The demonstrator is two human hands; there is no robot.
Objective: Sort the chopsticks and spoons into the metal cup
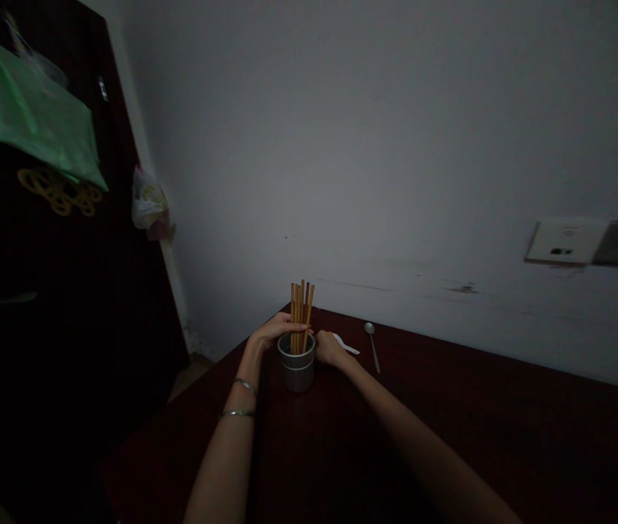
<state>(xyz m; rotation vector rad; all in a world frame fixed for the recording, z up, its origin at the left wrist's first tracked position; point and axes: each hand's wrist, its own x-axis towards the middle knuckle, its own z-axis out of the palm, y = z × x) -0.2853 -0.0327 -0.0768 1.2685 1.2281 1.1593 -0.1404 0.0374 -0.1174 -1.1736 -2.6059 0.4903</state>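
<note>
A grey metal cup point(298, 374) stands on the dark red table point(309, 451) with several wooden chopsticks point(298, 309) upright in it. My left hand point(279, 327) is at the cup's upper left, its fingers closed round the chopsticks just above the rim. Against the cup's right side is my right hand point(328, 348), with its fingers curled; what they hold, if anything, is hidden. Just behind my right hand lies a white spoon point(350, 348), partly covered by it. A metal spoon point(373, 346) lies farther right.
The table's back edge meets a grey wall point(368, 160) with a socket plate point(568, 242) at the right. On the left, a dark door point(123, 306) bears a green cloth point(36, 109), and a plastic bag point(148, 200) hangs beside it.
</note>
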